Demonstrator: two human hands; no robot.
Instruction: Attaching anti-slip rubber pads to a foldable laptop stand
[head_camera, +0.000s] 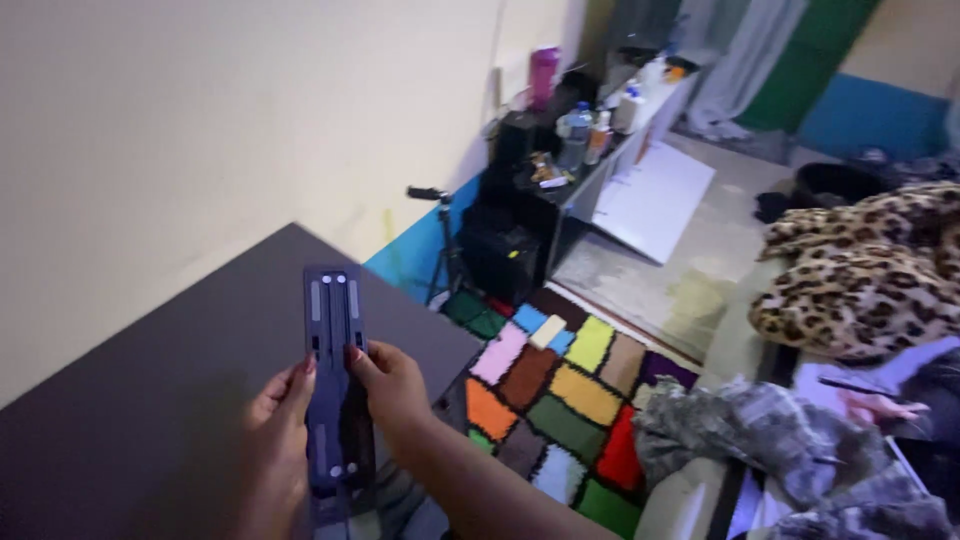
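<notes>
Patchwork rug (560, 395) on floor — leopard blanket (865, 275) beside — cluttered shelf (600, 150) behind

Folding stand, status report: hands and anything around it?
Left hand and right hand both grip the dark folding stand. Held folded flat above the grey table. Nothing blocking.

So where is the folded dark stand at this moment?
In the head view, lower left of centre, the folded dark stand is held between the left hand and right hand, above the dark tabletop.

pink canister (544, 74) | far shelf top, by wall | clear bottles (577, 135) nearby, poss. labelled – blurry
</notes>
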